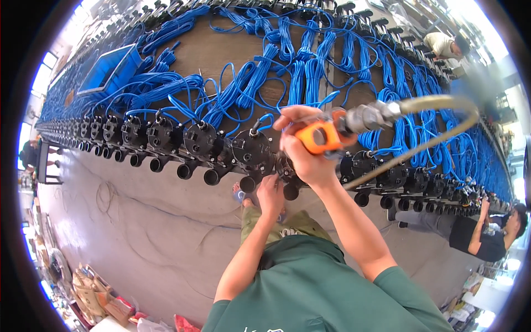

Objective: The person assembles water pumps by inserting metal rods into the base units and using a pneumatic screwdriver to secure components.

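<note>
Tool at two o'clock looks hefty and rigid, best held round its body, as our right hand grasps it; whether our left hand grips, we cannot tell.

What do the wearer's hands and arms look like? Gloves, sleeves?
Left hand and right hand are ungloved. Forearms are bare, no watch visible. Sleeves are short, dark green, ending near the elbows; no markings visible on them.

Pumps line the near edge of the table. Cable coils lie on the table behind the pumps. A crate sits left, among the coils. A hose loops at right.
</note>
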